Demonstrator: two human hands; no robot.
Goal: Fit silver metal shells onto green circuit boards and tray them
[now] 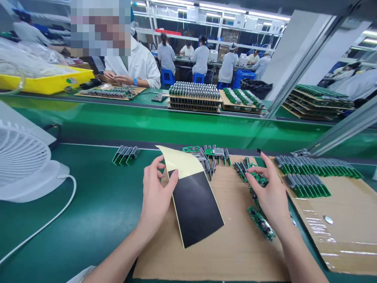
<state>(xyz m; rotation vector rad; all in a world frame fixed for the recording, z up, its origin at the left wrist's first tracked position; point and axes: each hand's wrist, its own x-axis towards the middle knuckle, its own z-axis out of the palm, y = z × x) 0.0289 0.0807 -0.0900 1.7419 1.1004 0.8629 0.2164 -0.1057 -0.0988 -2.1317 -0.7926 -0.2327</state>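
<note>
Black-and-cream sheet (198,208): hiding some fingertips of the left hand (156,192). Fan (25,157), left of sheet: running off the picture's edge. Circuit boards (261,223), right of sheet: lying partly hidden by the right hand (272,192). Black speck (258,150), above right of sheet: appearing too small to identify.

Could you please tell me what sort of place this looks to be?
Probably an electronics assembly workshop: circuit boards stand in rows on cardboard, and in the background people in white coats sit on blue stools.
</note>
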